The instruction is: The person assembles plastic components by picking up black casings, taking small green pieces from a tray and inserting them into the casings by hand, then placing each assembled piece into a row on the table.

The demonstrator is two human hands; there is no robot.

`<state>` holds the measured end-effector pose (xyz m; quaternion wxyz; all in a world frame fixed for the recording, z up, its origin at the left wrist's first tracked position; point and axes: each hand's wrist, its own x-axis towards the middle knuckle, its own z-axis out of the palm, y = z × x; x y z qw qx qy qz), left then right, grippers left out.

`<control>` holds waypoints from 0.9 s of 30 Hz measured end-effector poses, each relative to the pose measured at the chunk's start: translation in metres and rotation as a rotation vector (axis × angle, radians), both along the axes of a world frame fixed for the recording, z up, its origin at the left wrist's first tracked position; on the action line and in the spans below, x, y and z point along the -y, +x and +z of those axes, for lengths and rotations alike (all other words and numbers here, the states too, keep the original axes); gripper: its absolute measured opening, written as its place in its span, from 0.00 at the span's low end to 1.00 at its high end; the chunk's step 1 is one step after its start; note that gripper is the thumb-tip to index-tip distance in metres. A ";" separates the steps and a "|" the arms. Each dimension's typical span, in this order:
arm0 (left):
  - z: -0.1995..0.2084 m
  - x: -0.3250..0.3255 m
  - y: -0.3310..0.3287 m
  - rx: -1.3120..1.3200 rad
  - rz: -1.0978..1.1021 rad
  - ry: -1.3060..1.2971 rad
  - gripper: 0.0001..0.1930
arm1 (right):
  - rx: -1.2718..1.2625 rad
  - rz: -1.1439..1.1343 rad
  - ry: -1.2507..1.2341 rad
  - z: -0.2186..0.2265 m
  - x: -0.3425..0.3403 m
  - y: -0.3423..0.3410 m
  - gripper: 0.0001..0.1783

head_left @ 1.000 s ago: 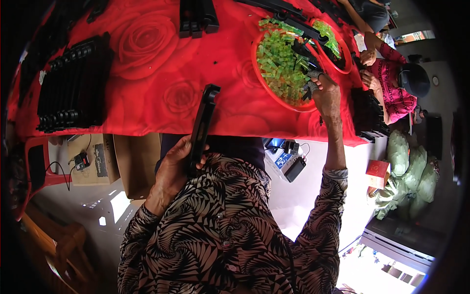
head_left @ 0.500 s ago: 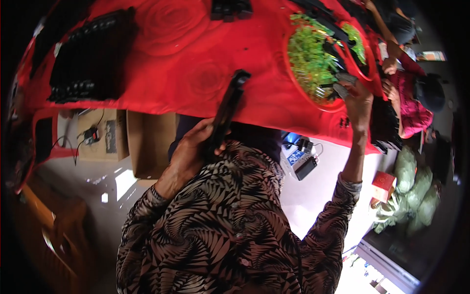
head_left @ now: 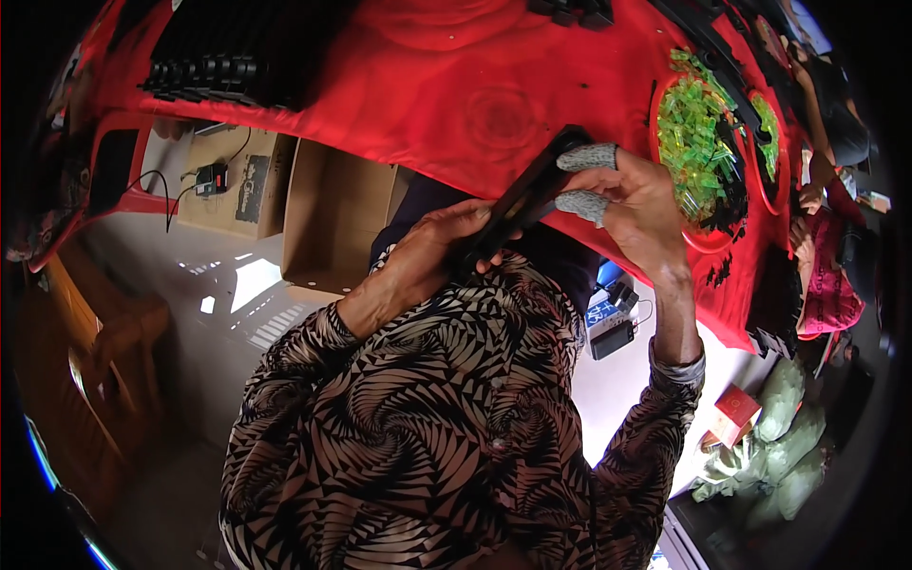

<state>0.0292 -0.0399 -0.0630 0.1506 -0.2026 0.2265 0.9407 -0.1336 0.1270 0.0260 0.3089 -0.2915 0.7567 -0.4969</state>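
My left hand (head_left: pixel 418 252) is wrapped around the lower part of a long, narrow black plastic piece (head_left: pixel 532 190), which slants up over the table edge. At its upper end is my right hand (head_left: pixel 641 204), with grey fabric finger covers (head_left: pixel 584 157) on thumb and forefinger. These fingertips curl in against the black piece; whether something small is between them is hidden. Right of that hand, a red basin (head_left: pixel 705 242) holds many small clear yellow-green pieces (head_left: pixel 693 142) along with small black parts.
A red cloth (head_left: pixel 418 114) covers the table. Rows of black parts (head_left: pixel 209 71) lie at far left, and a second red-rimmed basin (head_left: pixel 774 190) is at right. Below the table edge stands an open cardboard box (head_left: pixel 332 209). Another person in a magenta top (head_left: pixel 831 275) sits at right.
My right hand has come from the basin, leftward, to the upper end of the black piece. My left hand still holds that piece. The whole view has shifted.
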 end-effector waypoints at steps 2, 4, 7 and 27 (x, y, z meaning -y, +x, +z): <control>0.000 0.001 -0.001 -0.006 0.003 0.002 0.19 | 0.039 -0.011 -0.030 -0.003 0.005 0.004 0.19; 0.000 0.001 0.000 -0.012 0.005 0.003 0.17 | -0.012 -0.015 0.037 -0.009 0.009 0.004 0.18; -0.003 0.001 0.001 -0.010 0.001 0.009 0.17 | -0.023 -0.044 0.183 0.004 0.020 0.009 0.14; -0.010 0.000 0.000 -0.039 -0.007 0.010 0.18 | -0.281 0.089 0.168 -0.004 0.027 0.010 0.11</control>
